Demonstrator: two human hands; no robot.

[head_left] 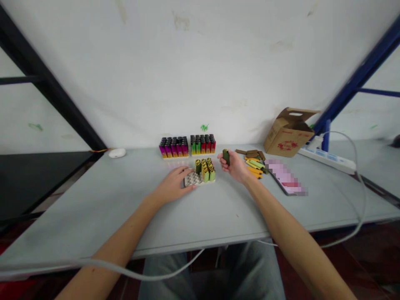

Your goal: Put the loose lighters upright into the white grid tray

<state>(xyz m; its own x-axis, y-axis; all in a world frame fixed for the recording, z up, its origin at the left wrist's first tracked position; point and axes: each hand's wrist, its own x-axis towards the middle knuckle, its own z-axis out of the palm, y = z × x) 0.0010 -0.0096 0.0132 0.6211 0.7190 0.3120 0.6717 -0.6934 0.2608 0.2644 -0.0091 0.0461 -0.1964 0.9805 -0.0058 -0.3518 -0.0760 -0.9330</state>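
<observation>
My right hand point(235, 166) holds a dark green lighter point(226, 156) upright above the table, fingers closed round it. Across the left end of a pale tray with rows of slots point(193, 179), my left hand point(172, 183) grips with its fingers at the back edge and thumb at the front. Several yellow-green lighters point(206, 174) with gold-coloured tops stand in the tray's right part, and a dark green one point(198, 166) stands in the slots to their left.
Behind stand a block of purple lighters point(173, 148) and a block of green and red ones point(203, 144). Loose yellow lighters point(254, 170) and brown ones point(252, 154) lie right, beside a phone point(286, 177). Farther are a cardboard box point(287, 135), power strip point(328, 159) and white case point(117, 153).
</observation>
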